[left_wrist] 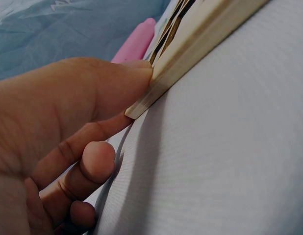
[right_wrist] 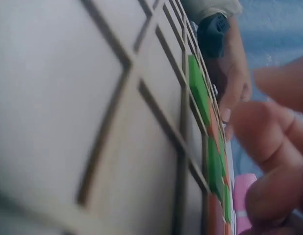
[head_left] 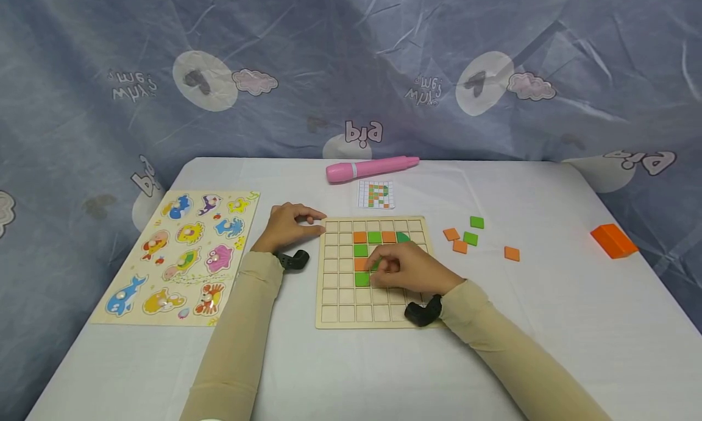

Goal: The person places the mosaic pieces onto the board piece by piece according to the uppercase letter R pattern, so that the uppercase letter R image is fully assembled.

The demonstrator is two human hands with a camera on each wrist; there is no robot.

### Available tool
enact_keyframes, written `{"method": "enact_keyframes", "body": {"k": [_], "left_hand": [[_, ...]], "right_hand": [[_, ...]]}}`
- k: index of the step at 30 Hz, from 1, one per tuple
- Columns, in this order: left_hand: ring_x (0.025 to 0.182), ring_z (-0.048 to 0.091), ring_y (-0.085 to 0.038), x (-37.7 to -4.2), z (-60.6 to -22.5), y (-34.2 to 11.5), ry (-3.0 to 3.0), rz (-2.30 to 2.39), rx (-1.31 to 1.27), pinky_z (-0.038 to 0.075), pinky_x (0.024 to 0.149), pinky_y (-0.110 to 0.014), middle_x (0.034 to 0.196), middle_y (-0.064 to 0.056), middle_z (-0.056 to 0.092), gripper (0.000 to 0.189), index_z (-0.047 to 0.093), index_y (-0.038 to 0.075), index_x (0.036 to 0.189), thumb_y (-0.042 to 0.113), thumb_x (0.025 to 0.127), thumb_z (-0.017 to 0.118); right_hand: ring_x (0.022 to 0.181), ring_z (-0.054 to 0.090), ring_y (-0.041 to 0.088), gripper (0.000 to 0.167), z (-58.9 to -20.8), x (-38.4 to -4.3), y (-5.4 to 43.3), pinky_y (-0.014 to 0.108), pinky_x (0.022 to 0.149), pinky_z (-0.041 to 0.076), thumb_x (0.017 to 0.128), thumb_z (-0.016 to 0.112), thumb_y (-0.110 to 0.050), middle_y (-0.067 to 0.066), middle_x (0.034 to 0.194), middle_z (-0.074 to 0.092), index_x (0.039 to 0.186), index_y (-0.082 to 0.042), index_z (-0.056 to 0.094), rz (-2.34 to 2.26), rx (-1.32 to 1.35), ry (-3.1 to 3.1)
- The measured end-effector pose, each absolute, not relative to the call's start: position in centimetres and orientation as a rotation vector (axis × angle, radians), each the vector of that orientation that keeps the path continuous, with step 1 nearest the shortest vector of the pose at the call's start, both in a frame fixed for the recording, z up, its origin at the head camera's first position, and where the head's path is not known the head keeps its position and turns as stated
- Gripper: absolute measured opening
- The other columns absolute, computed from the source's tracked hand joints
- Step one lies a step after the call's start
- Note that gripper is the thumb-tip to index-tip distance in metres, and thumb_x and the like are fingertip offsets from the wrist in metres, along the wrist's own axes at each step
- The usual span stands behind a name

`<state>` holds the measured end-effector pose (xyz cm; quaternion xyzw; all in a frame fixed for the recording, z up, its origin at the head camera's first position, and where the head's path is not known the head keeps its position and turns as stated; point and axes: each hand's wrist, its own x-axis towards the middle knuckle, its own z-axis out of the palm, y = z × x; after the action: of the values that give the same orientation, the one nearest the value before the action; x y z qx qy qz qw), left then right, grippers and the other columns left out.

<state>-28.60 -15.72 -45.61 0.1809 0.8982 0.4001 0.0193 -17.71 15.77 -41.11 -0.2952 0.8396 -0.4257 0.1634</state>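
My left hand [head_left: 287, 226] grips the upper left corner of a wooden grid board [head_left: 336, 298]; in the left wrist view its thumb [left_wrist: 127, 81] lies on the board's edge and a finger touches the corner. My right hand [head_left: 411, 268] hovers over the middle of the board, fingers loosely bent. The right wrist view shows thumb and fingertips apart, nothing between them. A green piece [head_left: 375, 265] sits right by these fingertips, beside an orange tile [head_left: 360, 264]. Green and orange tiles fill a column and a top row, which ends in a rounded green piece [head_left: 403, 237].
Loose green tiles [head_left: 476, 222] and orange tiles [head_left: 512, 253] lie right of the board. Behind it are a small pattern card [head_left: 376, 195] and a pink pen [head_left: 373, 167]. A sea-animal puzzle [head_left: 175, 256] lies left, an orange block [head_left: 613, 241] far right.
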Motion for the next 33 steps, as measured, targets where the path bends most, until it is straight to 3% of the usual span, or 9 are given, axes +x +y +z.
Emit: {"method": "enact_keyframes", "body": {"k": [13,21,23,28,33], "left_hand": [[0.093,0.053,-0.023,-28.4,-45.4,-15.7,2.789,1.227,0.554,0.025,0.102,-0.049,0.079,0.006,0.064,0.033,0.086,0.014,0.115,0.029,0.086,0.09],[0.094,0.053,-0.022,-28.4,-45.5,-15.6,2.795,1.224,0.551,0.025,0.103,-0.049,0.079,0.006,0.064,0.033,0.086,0.015,0.115,0.029,0.086,0.09],[0.094,0.053,-0.023,-28.3,-45.4,-15.6,2.793,1.223,0.543,0.025,0.104,-0.048,0.079,0.006,0.064,0.034,0.086,0.014,0.116,0.029,0.085,0.091],[0.094,0.053,-0.023,-28.3,-45.4,-15.6,2.793,1.224,0.535,0.025,0.104,-0.049,0.08,0.005,0.064,0.034,0.086,0.014,0.115,0.03,0.086,0.09],[0.094,0.053,-0.023,-28.3,-45.3,-15.6,2.788,1.234,0.536,0.025,0.105,-0.049,0.08,0.005,0.064,0.033,0.086,0.015,0.115,0.029,0.085,0.09]], "right_hand": [[0.061,0.044,0.007,0.02,-41.1,-17.7,20.9,0.023,0.062,0.041,0.097,0.074,0.0,0.008,0.078,0.069,0.117,0.002,0.074,-1.475,-0.797,2.347],[0.073,0.067,0.02,0.025,-40.9,-17.4,25.6,0.024,0.07,0.053,0.097,0.069,0.007,0.008,0.079,0.069,0.123,0.009,0.069,-1.558,-0.694,2.452],[0.08,0.071,0.018,0.025,-40.9,-17.3,26.8,0.023,0.072,0.055,0.098,0.069,0.007,0.008,0.086,0.072,0.123,0.009,0.069,-1.563,-0.663,2.495],[0.084,0.071,0.014,0.023,-40.8,-16.7,29.9,0.022,0.071,0.053,0.1,0.07,0.003,0.01,0.09,0.075,0.122,0.007,0.07,-1.52,-0.559,2.61],[0.072,0.064,0.018,0.024,-40.8,-16.2,32.9,0.026,0.063,0.048,0.101,0.071,0.001,0.01,0.083,0.073,0.125,0.005,0.069,-1.428,-0.447,2.705]]}}
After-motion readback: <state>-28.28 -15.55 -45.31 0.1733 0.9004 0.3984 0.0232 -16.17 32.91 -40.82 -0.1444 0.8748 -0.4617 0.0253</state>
